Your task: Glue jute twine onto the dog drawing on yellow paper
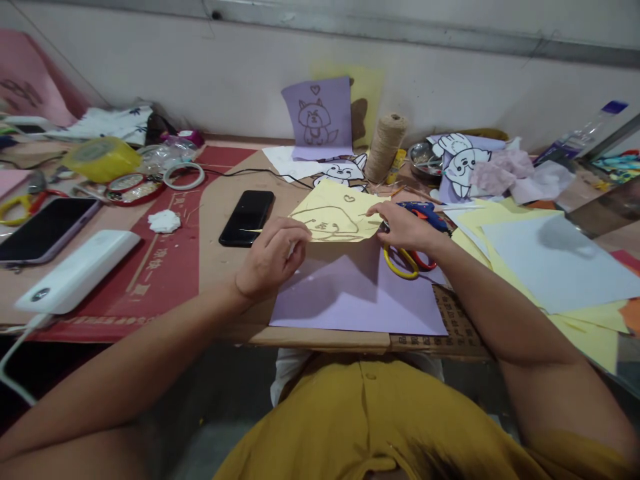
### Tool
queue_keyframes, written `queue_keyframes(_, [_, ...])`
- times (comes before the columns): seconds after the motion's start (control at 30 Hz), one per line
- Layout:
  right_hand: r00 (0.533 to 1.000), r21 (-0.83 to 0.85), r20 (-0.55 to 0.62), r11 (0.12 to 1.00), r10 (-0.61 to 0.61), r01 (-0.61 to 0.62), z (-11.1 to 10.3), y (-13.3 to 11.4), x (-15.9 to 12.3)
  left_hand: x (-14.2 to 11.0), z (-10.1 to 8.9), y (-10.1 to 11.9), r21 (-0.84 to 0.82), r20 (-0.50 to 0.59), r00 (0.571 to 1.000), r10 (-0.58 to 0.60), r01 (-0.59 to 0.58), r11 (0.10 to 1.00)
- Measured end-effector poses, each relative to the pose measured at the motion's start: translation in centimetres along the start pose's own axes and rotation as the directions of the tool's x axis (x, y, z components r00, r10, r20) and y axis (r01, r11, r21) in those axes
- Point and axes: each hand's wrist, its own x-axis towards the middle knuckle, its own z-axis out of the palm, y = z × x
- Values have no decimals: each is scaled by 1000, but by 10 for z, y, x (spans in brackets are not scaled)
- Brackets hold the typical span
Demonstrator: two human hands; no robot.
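Note:
A yellow paper sheet (336, 212) with a drawn animal outline and a small heart lies tilted over a purple sheet (357, 293) on the table. My left hand (273, 257) is closed at the yellow sheet's left edge, gripping a thin yellow stick or pencil that pokes out to the left. My right hand (403, 225) pinches the sheet's right edge, fingers pressed together. Red-and-yellow scissors (406, 261) lie just under my right hand, beside a blue glue gun (425, 212).
A black phone (247, 217) lies left of the yellow sheet. Farther left are a second phone (46, 229), a white power bank (79, 270) and a tape roll (184, 175). A twine spool (385, 147) and purple drawings stand behind. Stacked sheets (555, 263) cover the right.

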Motion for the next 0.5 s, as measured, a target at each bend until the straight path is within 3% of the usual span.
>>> queue_keyframes(0.2, [980, -80, -30, 977, 195, -197, -9, -20, -7, -4, 7, 0, 10, 59, 996, 65, -65, 998])
queue_keyframes(0.3, [919, -172, -37, 903, 392, -393, -21, -26, -26, -6, 11, 2, 39, 104, 993, 55, -59, 997])
queue_keyframes(0.37, [863, -294, 19, 828, 505, -478, -24, -29, -43, -7, 13, 4, 59, 139, 989, 41, -49, 997])
queue_keyframes(0.43, [831, -382, 76, 786, 551, -486, -23, -33, -57, -6, 16, 6, 71, 179, 983, 47, -61, 996])
queue_keyframes(0.5, [843, -418, 106, 793, 528, -444, -19, -35, -67, -6, 19, 8, 72, 216, 974, 64, -81, 994])
